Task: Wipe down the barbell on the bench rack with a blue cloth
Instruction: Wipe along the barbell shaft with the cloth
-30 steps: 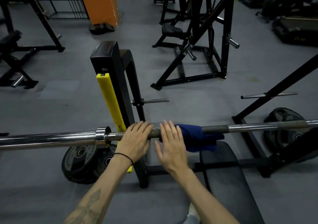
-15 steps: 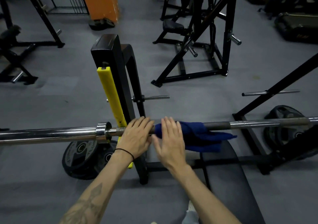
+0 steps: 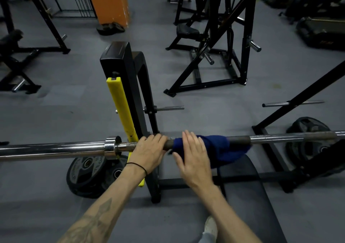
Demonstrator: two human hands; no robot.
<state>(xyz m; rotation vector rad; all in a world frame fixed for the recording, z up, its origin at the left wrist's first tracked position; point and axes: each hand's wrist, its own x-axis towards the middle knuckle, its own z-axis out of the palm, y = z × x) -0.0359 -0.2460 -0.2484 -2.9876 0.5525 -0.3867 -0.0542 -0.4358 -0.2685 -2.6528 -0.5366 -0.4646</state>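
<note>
The chrome barbell (image 3: 56, 149) lies across the bench rack, running left to right through the view. A dark blue cloth (image 3: 222, 149) is draped over its darker middle section and hangs down in front. My right hand (image 3: 194, 158) presses flat on the cloth's left part, fingers straight over the bar. Just to its left, my left hand (image 3: 149, 152) lies on the bare knurled bar beside the collar (image 3: 110, 147), fingers curled over it. A small gap of bare bar separates the two hands.
The black rack upright (image 3: 119, 60) with its yellow guard (image 3: 121, 103) stands behind my left hand. Black bench pad (image 3: 248, 196) is below the cloth. Weight plates (image 3: 87, 173) lean at lower left, more plates (image 3: 306, 130) at right. Other black machines (image 3: 224, 37) stand beyond.
The cloth has spread leftward along the bar under my right hand, closing toward my left hand. My left hand stays in place on the bar.
</note>
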